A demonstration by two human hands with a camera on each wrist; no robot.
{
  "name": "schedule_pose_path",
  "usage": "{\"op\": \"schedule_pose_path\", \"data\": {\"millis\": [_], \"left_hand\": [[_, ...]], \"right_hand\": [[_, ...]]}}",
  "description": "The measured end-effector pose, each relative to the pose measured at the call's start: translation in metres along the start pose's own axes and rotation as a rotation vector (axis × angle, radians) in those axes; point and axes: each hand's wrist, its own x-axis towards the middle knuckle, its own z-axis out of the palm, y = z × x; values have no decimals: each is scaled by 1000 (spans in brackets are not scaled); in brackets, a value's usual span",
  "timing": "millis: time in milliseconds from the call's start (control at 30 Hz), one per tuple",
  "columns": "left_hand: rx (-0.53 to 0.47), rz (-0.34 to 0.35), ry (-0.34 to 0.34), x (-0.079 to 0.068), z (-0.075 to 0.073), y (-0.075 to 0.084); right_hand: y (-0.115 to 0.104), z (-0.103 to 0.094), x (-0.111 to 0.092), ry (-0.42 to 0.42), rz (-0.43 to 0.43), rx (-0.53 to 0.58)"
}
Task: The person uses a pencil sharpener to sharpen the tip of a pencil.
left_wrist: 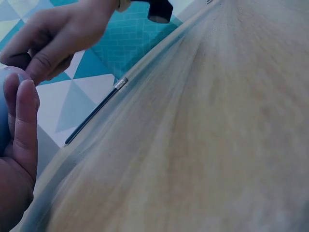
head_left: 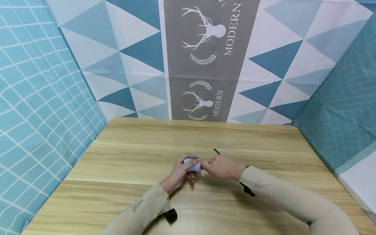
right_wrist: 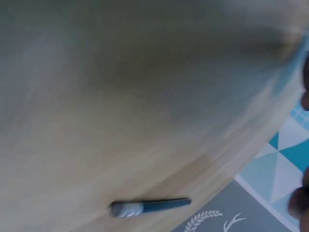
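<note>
Both hands busy | L hand [head_left: 180, 171] grips blue cup [head_left: 193, 165] | R hand [head_left: 220, 167] pinches brush [head_left: 216, 150]

Table [head_left: 123, 153] fills lower half of head frame, backdrop [head_left: 205, 58] behind it. Both hands meet at frame centre on the table: left hand [head_left: 182, 171] left, right hand [head_left: 221, 167] right, touching. Small object [head_left: 193, 164] between them, in left hand. Thin brush [head_left: 216, 150] sticks up and back from right hand. Cap [head_left: 171, 215] sits lower centre, beside left sleeve [head_left: 141, 212].
</note>
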Motion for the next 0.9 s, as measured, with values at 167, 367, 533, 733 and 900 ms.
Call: {"op": "schedule_pose_path", "data": {"millis": [167, 367, 533, 733, 900], "left_hand": [[-20, -7, -18, 1, -1, 0], [-42, 2, -34, 1, -2, 1], [-32, 22, -40, 0, -1, 1], [-8, 44, -46, -2, 0, 1], [-4, 47, -42, -1, 1, 1]], "right_hand": [[-5, -11, 9, -100, 290, 560], [2, -17, 15, -189, 594, 1231], [11, -12, 10, -341, 777, 1840], [16, -6, 6, -456, 755, 2079], [17, -13, 6, -388, 749, 1822]]}}
